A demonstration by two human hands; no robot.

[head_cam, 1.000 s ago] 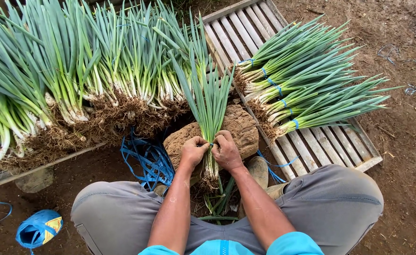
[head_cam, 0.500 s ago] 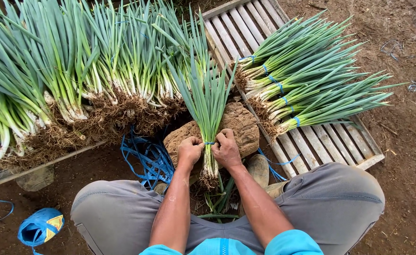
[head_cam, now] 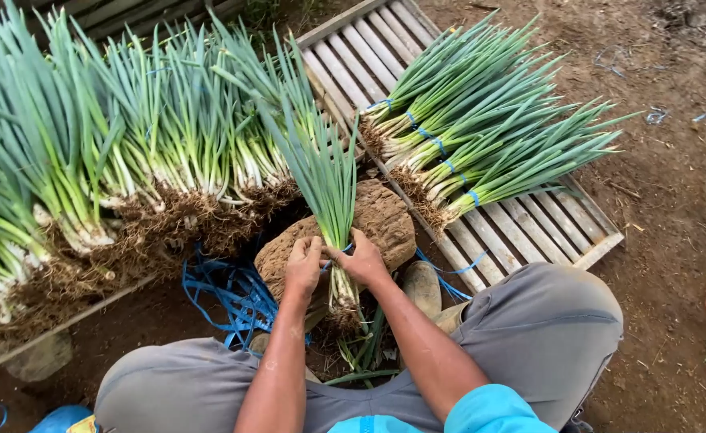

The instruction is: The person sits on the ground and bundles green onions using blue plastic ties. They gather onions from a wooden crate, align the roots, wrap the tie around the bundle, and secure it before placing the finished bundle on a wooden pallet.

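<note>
Blue plastic string (head_cam: 351,248) is pinched between our left hand (head_cam: 305,263) and right hand (head_cam: 362,261), each grip closed on it where it circles the bunch of green onions (head_cam: 330,208), which stands root-down between our knees against a brown stone (head_cam: 369,224). Should the knot be drawn too hard, we judge it could cut the soft stalks, or slip off if left slack. Beyond lie the loose pile of untied onions (head_cam: 112,168) at left and the tied bundles (head_cam: 473,136) on the slatted wooden pallet (head_cam: 529,232).
</note>
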